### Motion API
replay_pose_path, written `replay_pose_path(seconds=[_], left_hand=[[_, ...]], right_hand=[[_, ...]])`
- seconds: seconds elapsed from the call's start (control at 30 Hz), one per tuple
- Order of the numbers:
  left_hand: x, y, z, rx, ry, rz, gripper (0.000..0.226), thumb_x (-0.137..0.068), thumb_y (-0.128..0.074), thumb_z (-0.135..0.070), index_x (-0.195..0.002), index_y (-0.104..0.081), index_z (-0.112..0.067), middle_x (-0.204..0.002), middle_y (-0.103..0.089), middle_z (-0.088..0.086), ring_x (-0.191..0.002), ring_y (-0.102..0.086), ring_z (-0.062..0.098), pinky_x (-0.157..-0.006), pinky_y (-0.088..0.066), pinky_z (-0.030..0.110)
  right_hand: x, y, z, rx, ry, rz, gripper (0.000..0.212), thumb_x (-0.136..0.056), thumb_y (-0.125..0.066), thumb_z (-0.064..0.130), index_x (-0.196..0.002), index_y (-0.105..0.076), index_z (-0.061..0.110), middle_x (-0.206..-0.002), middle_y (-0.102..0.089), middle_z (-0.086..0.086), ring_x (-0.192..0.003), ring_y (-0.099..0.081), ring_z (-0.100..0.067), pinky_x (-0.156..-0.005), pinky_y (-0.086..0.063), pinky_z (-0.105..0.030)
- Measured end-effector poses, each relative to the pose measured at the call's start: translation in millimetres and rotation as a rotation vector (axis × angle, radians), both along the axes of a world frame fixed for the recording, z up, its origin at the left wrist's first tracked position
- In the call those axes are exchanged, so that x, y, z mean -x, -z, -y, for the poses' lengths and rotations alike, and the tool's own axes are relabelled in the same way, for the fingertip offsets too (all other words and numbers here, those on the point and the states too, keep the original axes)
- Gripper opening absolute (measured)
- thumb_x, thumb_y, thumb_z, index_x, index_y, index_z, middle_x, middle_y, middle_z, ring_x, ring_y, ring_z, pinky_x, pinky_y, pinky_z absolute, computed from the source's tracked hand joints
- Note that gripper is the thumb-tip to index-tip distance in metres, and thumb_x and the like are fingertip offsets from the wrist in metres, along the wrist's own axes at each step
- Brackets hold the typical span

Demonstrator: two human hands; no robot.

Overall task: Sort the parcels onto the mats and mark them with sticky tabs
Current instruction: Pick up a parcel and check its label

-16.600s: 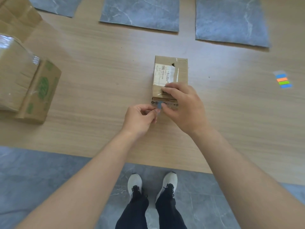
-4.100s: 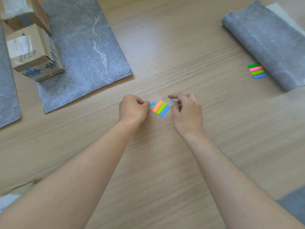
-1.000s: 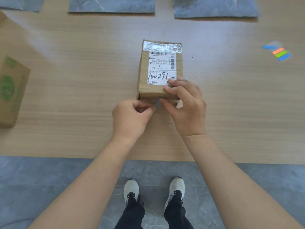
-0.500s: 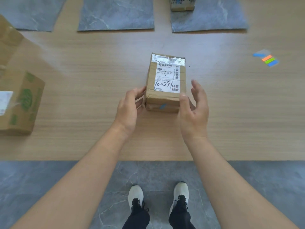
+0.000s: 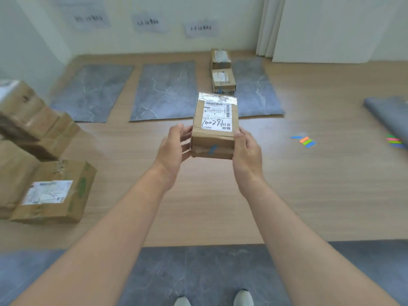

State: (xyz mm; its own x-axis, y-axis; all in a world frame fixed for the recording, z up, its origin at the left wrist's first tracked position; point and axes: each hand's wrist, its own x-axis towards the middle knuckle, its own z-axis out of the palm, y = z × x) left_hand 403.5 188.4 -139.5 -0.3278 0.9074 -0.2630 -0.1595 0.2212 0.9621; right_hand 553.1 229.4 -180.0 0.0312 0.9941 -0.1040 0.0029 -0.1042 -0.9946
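Labelled parcel (image 5: 215, 127) lifted off bench, left hand (image 5: 173, 149) and right hand (image 5: 246, 151) clamping its sides. Long axis points ahead at right mat (image 5: 258, 93), two tabbed boxes (image 5: 221, 72) there.

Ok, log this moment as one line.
phase: carry | both hands, left hand and right hand, hold labelled parcel | blue tab on front | right mat: two parcels

parcel label (image 5: 216, 117): handwritten "100291", printed "抖音 邮政" | wall sheets (image 5: 201, 28): text blurred, unreadable
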Motion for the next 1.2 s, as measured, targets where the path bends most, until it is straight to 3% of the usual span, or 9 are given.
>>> replay_pose_path(seconds=[0.27,0.47,0.57,0.73,0.83,0.93,1.07,1.2], left_hand=[[-37.5,-119.5,-27.0,-0.063,0.005,-0.021,0.051,-0.105,-0.029,-0.047,-0.121,-0.068,-0.017,-0.116,-0.070,-0.002,-0.093,-0.067,0.018,-0.089,-0.053,0.033],[-64.5,-154.7,-59.7,-0.119,-0.039,0.024,0.049,-0.104,-0.035,-0.046,-0.121,-0.067,-0.013,-0.108,-0.071,-0.001,-0.088,-0.067,0.019,-0.093,-0.054,0.036],[-67.9,-156.4,-83.2,-0.136,-0.039,0.043,0.049,-0.104,-0.036,-0.046,-0.124,-0.066,-0.013,-0.115,-0.070,0.002,-0.092,-0.067,0.021,-0.092,-0.054,0.035],[-61.1,-150.7,-142.2,-0.147,-0.051,0.056,0.043,-0.103,-0.041,-0.044,-0.122,-0.067,-0.015,-0.120,-0.066,0.011,-0.100,-0.065,0.022,-0.097,-0.056,0.036],[-49.7,-140.6,-188.4,-0.131,-0.049,0.066,0.043,-0.103,-0.043,-0.043,-0.123,-0.067,-0.013,-0.115,-0.059,0.014,-0.103,-0.062,0.025,-0.095,-0.057,0.035],[-39.5,-127.6,-236.2,-0.107,0.013,0.068,0.044,-0.104,-0.041,-0.043,-0.122,-0.067,-0.013,-0.108,-0.057,0.010,-0.099,-0.062,0.024,-0.090,-0.059,0.033],[-30.4,-108.2,-294.6,-0.073,0.070,0.096,0.040,-0.105,-0.038,-0.041,-0.116,-0.068,-0.016,-0.097,-0.058,0.003,-0.096,-0.059,0.024,-0.102,-0.051,0.041],[-28.5,-88.6,-346.5,-0.012,0.126,0.050,0.044,-0.104,-0.038,-0.046,-0.117,-0.069,-0.019,-0.106,-0.060,0.004,-0.099,-0.058,0.023,-0.102,-0.050,0.042]], right_hand=[[-45.0,-120.0,-35.2,-0.120,-0.074,0.030,0.046,-0.089,-0.042,0.053,-0.117,-0.070,0.030,-0.110,-0.072,0.015,-0.108,-0.064,-0.011,-0.101,-0.052,-0.041],[-76.3,-162.2,-76.6,-0.194,-0.096,0.062,0.045,-0.090,-0.042,0.053,-0.116,-0.071,0.031,-0.109,-0.073,0.014,-0.109,-0.065,-0.012,-0.102,-0.051,-0.042],[-81.8,-167.7,-104.0,-0.230,-0.112,0.057,0.045,-0.091,-0.041,0.051,-0.116,-0.072,0.030,-0.110,-0.073,0.012,-0.107,-0.064,-0.013,-0.093,-0.052,-0.037],[-72.9,-159.6,-168.8,-0.233,-0.101,0.078,0.052,-0.087,-0.039,0.059,-0.122,-0.069,0.035,-0.126,-0.065,0.000,-0.116,-0.061,-0.011,-0.103,-0.048,-0.034],[-62.9,-150.2,-214.3,-0.225,-0.088,0.080,0.052,-0.088,-0.040,0.056,-0.123,-0.069,0.032,-0.125,-0.066,0.001,-0.113,-0.062,-0.008,-0.096,-0.049,-0.029],[-54.9,-135.3,-261.0,-0.179,-0.035,0.103,0.054,-0.088,-0.039,0.058,-0.128,-0.066,0.034,-0.128,-0.064,0.002,-0.116,-0.060,-0.007,-0.105,-0.048,-0.035],[-48.5,-113.8,-312.3,-0.126,-0.007,0.119,0.053,-0.087,-0.040,0.060,-0.128,-0.065,0.038,-0.130,-0.062,0.003,-0.116,-0.060,-0.007,-0.109,-0.046,-0.041],[-52.8,-95.1,-356.9,-0.074,0.001,0.120,0.050,-0.086,-0.040,0.060,-0.126,-0.066,0.042,-0.130,-0.063,0.004,-0.117,-0.061,-0.008,-0.108,-0.047,-0.043]])
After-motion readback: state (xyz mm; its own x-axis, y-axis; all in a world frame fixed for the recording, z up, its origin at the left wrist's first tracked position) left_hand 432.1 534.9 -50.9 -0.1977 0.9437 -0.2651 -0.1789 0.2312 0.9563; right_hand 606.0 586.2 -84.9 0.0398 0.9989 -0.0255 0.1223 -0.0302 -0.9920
